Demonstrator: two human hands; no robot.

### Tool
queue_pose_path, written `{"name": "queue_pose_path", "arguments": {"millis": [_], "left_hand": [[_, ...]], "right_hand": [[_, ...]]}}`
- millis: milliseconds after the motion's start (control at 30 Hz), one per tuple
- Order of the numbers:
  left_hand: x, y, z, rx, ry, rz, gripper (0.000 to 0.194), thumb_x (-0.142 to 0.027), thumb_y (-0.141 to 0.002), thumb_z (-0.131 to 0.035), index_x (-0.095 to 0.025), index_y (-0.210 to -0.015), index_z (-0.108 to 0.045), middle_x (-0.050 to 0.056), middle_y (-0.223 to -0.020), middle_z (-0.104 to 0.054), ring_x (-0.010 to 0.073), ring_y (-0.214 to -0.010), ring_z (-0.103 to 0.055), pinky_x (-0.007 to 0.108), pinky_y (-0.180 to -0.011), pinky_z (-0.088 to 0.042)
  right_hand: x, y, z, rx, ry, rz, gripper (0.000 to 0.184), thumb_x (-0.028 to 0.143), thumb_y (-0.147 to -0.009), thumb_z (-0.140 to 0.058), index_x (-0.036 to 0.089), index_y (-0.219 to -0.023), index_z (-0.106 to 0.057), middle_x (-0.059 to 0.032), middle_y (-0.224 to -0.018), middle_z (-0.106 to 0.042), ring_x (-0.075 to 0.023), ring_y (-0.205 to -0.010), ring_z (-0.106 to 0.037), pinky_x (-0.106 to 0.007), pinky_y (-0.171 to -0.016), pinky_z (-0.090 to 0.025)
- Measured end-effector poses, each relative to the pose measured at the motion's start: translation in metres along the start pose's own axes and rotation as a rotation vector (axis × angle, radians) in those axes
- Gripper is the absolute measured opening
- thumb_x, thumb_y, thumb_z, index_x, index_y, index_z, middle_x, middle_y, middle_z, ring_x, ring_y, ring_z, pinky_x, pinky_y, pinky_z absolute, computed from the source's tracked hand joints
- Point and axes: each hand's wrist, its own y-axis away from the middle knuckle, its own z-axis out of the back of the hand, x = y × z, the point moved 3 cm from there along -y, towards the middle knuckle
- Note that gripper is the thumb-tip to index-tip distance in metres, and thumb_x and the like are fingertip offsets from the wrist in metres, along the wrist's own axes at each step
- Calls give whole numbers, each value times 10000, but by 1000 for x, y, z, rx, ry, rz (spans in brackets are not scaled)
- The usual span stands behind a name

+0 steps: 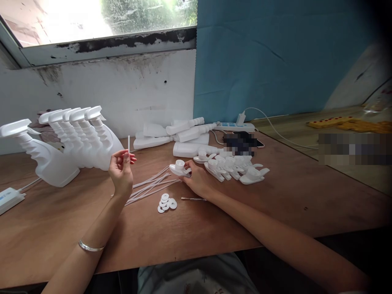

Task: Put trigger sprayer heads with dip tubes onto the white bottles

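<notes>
My left hand [121,170] is closed in a pinch on a thin white tube [129,143], which points upward above the fingers. In my right hand [195,176] is a white spray trigger head [179,165], lying with its round collar facing up, just above the table. Between the hands lies a loose bundle of long white tubes [150,185]. Nearer to me is a small heap of white ring washers [165,203]. A thin metal tool [194,199] rests beside my right wrist. More trigger heads [232,165] lie in a cluster to the right of my right hand.
Assembled white spray bottles [88,139] stand at the left, by the wall. Several bottles without heads [183,132] lie at the back. A power strip [234,126] with a charger and cable lies behind a phone [259,141]. Another white power strip [10,199] is at far left.
</notes>
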Motion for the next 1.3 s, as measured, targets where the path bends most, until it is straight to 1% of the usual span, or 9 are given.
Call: {"name": "queue_pose_path", "arguments": {"millis": [100, 233, 367, 500, 700, 867, 1033, 1167, 1300], "left_hand": [[10, -5, 3, -5, 37, 60, 268, -378, -761, -577, -149, -895, -540, -19, -651, -528, 69, -553, -491, 188, -561, -406], [15, -4, 2, 49, -3, 123, 263, -383, -730, -596, -149, -839, -549, -34, -622, -488, 59, -525, -446, 172, -529, -367], [9, 2, -2, 122, -90, 134, 251, -359, -665, -660, -159, -778, -558, -36, -623, -472, 64, -535, -434, 173, -522, -359], [-5, 7, -6, 194, 25, 88, 223, -376, -763, -563, -159, -712, -561, -61, -494, -344, 53, -421, -309, 180, -416, -250], [-25, 4, -4, 53, 302, -1, 289, -391, -787, -510, -170, -600, -498, -80, -423, -253, 44, -343, -192, 191, -371, -146], [-15, 1, -2, 3, 382, 51, 245, -311, -750, -483, -174, -560, -413, -79, -460, -266, 33, -340, -186, 189, -371, -143], [10, 2, -2, 42, 149, 165, 216, -308, -740, -444, -183, -574, -387, -80, -450, -259, 49, -347, -236, 185, -371, -190], [32, 6, -6, 239, -256, 332, 261, -391, -721, -388, -172, -603, -468, -15, -529, -463, 97, -484, -443, 202, -457, -336], [47, 12, -9, 437, -388, 448, 332, -462, -649, -499, -151, -545, -552, 38, -567, -577, 151, -555, -514, 230, -473, -366]], "right_hand": [[0, 0, 0, -1, 1, -4, 332, 200, -667, -635, 206, -967, -492, -23, -880, -621, -148, -662, -559, -256, -605, -375], [2, 0, 0, 7, -3, 2, 331, 202, -664, -638, 202, -963, -493, -24, -875, -620, -145, -649, -557, -253, -594, -374], [4, 0, 1, 20, 1, 3, 323, 196, -669, -635, 201, -960, -494, -26, -870, -622, -148, -656, -562, -256, -603, -379], [5, 0, 2, 34, 1, -1, 328, 207, -669, -647, 204, -956, -489, -30, -878, -624, -169, -720, -578, -261, -618, -387], [9, 1, 6, 60, 14, -30, 321, 214, -683, -639, 206, -961, -479, -33, -916, -627, -169, -703, -575, -264, -600, -374], [9, 1, 6, 53, 18, -14, 323, 214, -683, -639, 208, -961, -474, -25, -920, -627, -165, -705, -574, -262, -604, -372], [10, 1, 7, 66, 11, -20, 323, 208, -685, -639, 204, -964, -477, -28, -930, -626, -162, -704, -574, -260, -603, -372], [12, 2, 9, 72, 4, -26, 323, 202, -686, -638, 201, -967, -479, -30, -954, -624, -166, -749, -579, -259, -622, -373], [15, 2, 11, 92, -3, -35, 317, 212, -688, -640, 197, -961, -479, -26, -958, -623, -162, -766, -580, -249, -622, -372]]}}
